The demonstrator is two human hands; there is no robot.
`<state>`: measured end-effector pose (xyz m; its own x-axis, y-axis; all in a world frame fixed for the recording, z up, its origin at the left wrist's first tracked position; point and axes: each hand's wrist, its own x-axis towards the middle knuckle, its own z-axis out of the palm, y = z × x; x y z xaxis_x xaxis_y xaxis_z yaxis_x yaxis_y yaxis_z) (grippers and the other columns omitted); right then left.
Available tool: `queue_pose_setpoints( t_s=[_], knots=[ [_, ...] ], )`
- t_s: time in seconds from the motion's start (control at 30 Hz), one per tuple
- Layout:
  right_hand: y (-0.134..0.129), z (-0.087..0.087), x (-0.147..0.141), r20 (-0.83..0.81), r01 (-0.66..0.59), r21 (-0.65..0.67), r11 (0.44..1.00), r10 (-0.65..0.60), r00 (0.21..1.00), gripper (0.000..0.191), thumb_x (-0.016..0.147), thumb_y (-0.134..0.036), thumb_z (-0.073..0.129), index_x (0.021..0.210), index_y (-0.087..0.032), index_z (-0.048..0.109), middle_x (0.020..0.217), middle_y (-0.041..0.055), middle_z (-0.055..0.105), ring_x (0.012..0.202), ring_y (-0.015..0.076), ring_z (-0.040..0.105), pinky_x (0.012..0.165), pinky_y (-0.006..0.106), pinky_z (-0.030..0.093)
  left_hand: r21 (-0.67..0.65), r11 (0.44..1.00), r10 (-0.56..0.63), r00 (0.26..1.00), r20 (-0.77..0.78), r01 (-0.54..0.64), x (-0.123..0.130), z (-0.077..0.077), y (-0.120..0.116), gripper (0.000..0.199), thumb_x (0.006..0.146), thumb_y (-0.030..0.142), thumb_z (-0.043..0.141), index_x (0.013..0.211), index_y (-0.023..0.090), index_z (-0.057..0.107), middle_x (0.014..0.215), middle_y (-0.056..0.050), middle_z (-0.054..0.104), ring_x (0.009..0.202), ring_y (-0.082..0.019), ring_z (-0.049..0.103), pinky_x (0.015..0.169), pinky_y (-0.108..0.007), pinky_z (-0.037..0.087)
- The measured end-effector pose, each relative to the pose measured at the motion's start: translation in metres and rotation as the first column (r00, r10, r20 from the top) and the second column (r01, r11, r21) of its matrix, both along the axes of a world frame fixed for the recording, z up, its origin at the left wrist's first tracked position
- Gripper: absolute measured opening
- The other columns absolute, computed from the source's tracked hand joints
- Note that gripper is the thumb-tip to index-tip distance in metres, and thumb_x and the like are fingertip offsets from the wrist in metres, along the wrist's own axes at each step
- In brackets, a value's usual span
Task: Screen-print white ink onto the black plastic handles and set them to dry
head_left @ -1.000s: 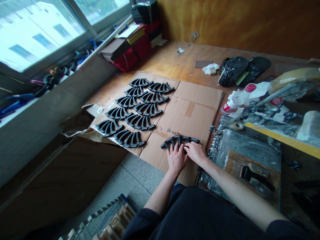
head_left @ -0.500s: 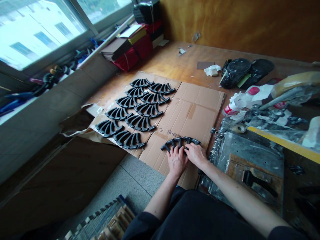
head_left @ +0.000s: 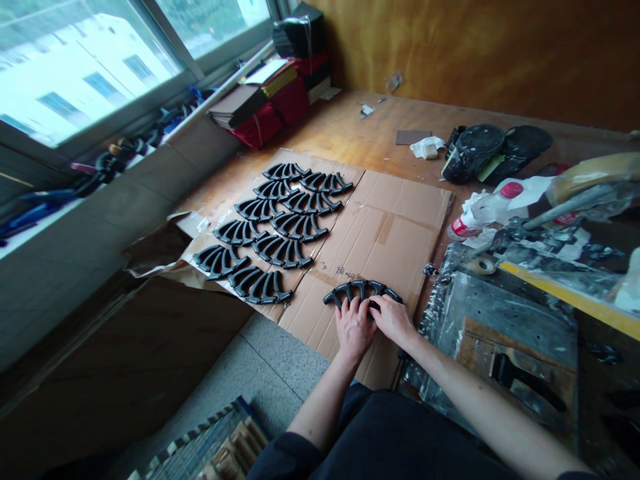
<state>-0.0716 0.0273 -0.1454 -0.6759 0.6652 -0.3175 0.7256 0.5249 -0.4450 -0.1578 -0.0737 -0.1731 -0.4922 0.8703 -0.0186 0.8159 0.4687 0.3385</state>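
Observation:
A fan-shaped row of glossy black curved pieces (head_left: 361,288) lies on the near part of a flattened cardboard sheet (head_left: 385,250). My left hand (head_left: 356,328) has its fingers bent over the lower middle of the row. Close against it, my right hand (head_left: 394,319) grips the right part of the row with thumb and fingers. The lower ends of the pieces are hidden under both hands. To the left, several more black fans (head_left: 283,250) lie in two overlapping columns on the cardboard.
On the right stand a plastic bottle with a red cap (head_left: 500,200), a tape roll (head_left: 483,265) and a black-handled tool (head_left: 525,380) on a grimy board. Black tubs (head_left: 473,153) sit farther back. Stacked folders (head_left: 250,110) are by the window. A wire rack (head_left: 205,440) stands below left.
The right-hand pieces of the row have shifted, so its upper edge now makes a smoother arc. Both hands stay on the row. The view has tilted slightly.

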Motion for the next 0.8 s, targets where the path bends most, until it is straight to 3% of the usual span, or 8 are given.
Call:
queue_pose_setpoints(
  t_s=[0.37, 0.5, 0.67, 0.8],
  knots=[
    [0.001, -0.030, 0.022, -0.266, -0.063, 0.003, 0.998, 0.062, 0.962, 0.046, 0.088, -0.020, 0.055, 0.134, -0.018, 0.050, 0.124, 0.0123, 0.057, 0.115, 0.0232, 0.058, 0.100, 0.038, 0.047, 0.023, 0.998, 0.064, 0.993, -0.096, -0.062, 0.011, -0.006, 0.012, 0.035, 0.081, 0.036, 0.060, 0.115, 0.025, 0.065, 0.126, -0.010, 0.059, 0.127, -0.036, 0.043, 0.106, -0.057, 0.031],
    [-0.007, -0.034, 0.027, -0.349, -0.045, 0.046, 0.998, 0.059, 0.935, 0.051, 0.087, -0.017, 0.055, 0.137, -0.020, 0.047, 0.124, 0.0115, 0.057, 0.114, 0.0236, 0.059, 0.100, 0.041, 0.049, 0.043, 0.998, 0.054, 0.994, -0.098, -0.049, 0.007, -0.012, 0.012, 0.031, 0.080, 0.036, 0.063, 0.108, 0.024, 0.067, 0.124, -0.010, 0.060, 0.124, -0.034, 0.045, 0.106, -0.054, 0.033],
    [-0.016, -0.027, 0.034, -0.413, -0.037, 0.116, 0.993, 0.082, 0.907, 0.048, 0.093, -0.018, 0.044, 0.141, -0.023, 0.044, 0.134, 0.0103, 0.055, 0.119, 0.0204, 0.058, 0.101, 0.037, 0.050, 0.076, 0.997, -0.005, 0.994, -0.108, 0.013, -0.026, -0.009, 0.023, 0.038, 0.076, 0.046, 0.069, 0.108, 0.026, 0.067, 0.126, -0.008, 0.060, 0.125, -0.035, 0.044, 0.105, -0.055, 0.033],
    [-0.012, -0.025, 0.027, -0.187, -0.115, 0.139, 0.984, 0.140, 0.972, 0.047, 0.089, -0.017, 0.051, 0.136, -0.023, 0.054, 0.137, 0.0108, 0.055, 0.132, 0.0269, 0.047, 0.110, 0.045, 0.040, 0.096, 0.989, -0.102, 0.986, -0.132, 0.115, -0.072, 0.007, 0.076, 0.046, 0.070, 0.049, 0.074, 0.109, 0.025, 0.067, 0.125, -0.008, 0.060, 0.124, -0.034, 0.045, 0.105, -0.055, 0.033]
  ],
)
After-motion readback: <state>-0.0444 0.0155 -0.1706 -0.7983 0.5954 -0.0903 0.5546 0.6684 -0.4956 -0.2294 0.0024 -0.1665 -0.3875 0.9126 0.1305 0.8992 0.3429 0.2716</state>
